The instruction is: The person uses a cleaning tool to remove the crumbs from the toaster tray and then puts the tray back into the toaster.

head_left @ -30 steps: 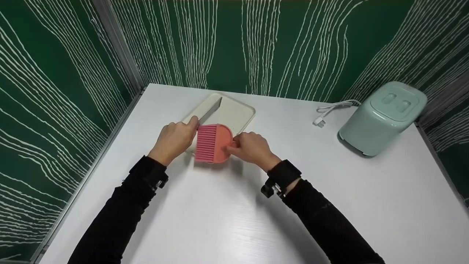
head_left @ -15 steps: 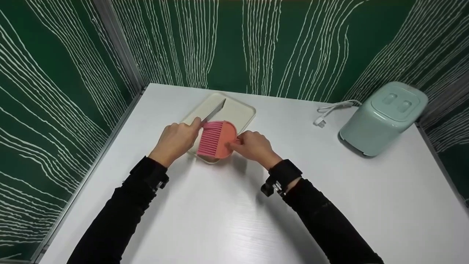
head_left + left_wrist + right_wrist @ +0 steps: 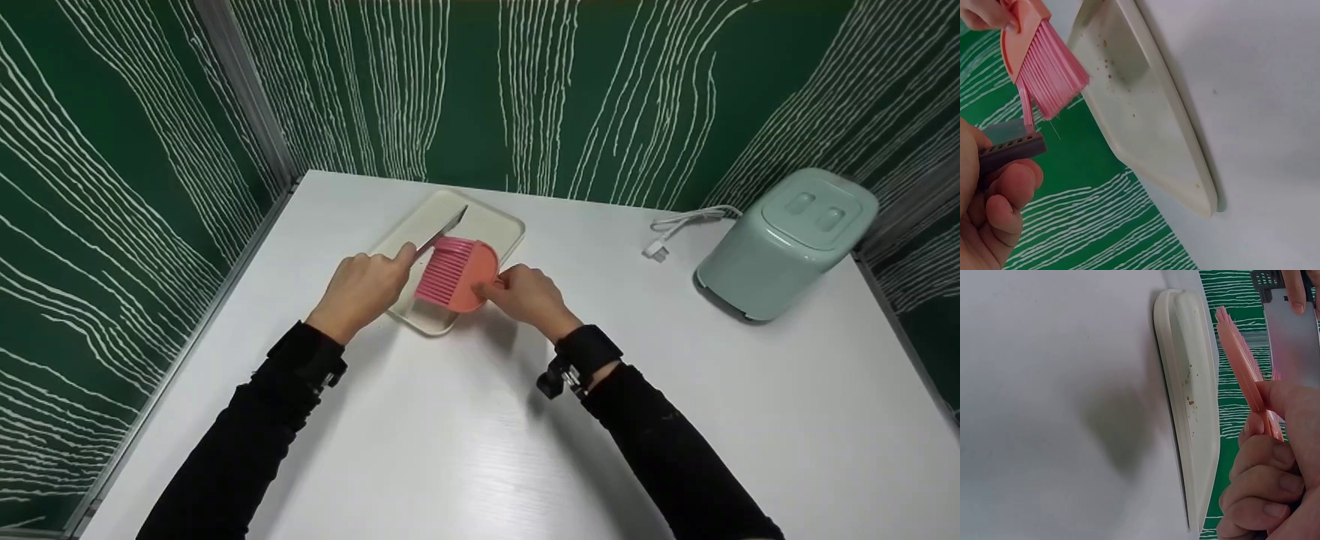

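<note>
My left hand (image 3: pixel 366 289) grips the dark, hole-patterned handle of a flat metal scraper (image 3: pixel 1296 343), its blade pointing away over a cream tray (image 3: pixel 491 225). In my right hand (image 3: pixel 531 296), thumb and fingers pinch a small orange brush (image 3: pixel 480 277) with pink bristles (image 3: pixel 1053 73). The bristles face the scraper and some touch it in the left wrist view. Both tools are held above the tray. Small brown crumbs (image 3: pixel 1108 67) lie scattered on the tray floor, also visible in the right wrist view.
A pale green toaster (image 3: pixel 784 240) with a lid stands at the right of the white table (image 3: pixel 480 450). Its white cord and plug (image 3: pixel 656 250) lie to its left. Green walls with white lines rise behind and at both sides.
The brush has moved up and right and tilted, its bristles sweeping along the scraper blade. The scraper has turned so its blade looks narrower. The tray has stayed in place.
</note>
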Available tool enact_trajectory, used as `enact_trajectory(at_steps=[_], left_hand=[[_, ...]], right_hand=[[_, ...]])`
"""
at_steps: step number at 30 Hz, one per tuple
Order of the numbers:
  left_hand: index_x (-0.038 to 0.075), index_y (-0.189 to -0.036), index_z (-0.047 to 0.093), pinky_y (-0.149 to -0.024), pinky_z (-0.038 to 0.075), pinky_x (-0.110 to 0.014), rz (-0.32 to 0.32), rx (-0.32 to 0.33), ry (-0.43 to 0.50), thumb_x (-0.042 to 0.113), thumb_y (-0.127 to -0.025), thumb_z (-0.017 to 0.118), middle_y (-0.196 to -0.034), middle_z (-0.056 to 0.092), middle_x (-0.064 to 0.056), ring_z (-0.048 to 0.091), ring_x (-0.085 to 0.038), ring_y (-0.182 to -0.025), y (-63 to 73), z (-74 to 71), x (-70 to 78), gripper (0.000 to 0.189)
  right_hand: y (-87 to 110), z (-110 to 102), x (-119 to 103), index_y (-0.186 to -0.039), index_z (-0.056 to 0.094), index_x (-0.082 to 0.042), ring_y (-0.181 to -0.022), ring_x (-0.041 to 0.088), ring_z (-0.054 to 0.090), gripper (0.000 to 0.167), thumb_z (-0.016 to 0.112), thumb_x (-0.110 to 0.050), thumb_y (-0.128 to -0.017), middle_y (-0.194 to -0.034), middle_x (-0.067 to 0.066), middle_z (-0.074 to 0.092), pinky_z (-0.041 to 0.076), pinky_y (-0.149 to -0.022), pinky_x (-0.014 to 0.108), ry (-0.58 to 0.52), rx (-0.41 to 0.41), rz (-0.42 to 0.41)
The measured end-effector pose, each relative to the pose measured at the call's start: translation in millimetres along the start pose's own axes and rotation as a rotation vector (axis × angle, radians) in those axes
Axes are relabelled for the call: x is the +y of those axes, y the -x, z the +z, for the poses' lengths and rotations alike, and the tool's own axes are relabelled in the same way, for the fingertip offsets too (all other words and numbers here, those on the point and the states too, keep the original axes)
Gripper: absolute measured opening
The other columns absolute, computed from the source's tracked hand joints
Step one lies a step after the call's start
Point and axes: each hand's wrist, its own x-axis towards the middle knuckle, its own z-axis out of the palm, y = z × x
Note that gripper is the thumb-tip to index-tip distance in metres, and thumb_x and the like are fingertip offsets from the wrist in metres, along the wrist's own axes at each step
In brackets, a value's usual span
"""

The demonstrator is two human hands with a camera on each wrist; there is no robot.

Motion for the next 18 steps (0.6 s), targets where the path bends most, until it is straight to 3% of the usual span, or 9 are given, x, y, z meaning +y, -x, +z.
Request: enact_trajectory(at_steps=[18], left_hand=[[0.002, -0.103, 0.052, -0.039, 0.049, -0.048, 0.028, 0.0, -0.018, 0.0, -0.102, 0.061, -0.052, 0.057, -0.012, 0.056, -0.029, -0.042, -0.4, -0.9, 3.4, 0.009]], right_hand=[[-5.0, -1.3, 8.9, -0.061, 0.048, -0.023, -0.062, 0.014, 0.043, 0.054, 0.066, -0.054, -0.101, -0.058, -0.01, 0.039, 0.033, -0.058, 0.031, 0.005, 0.013, 0.029]])
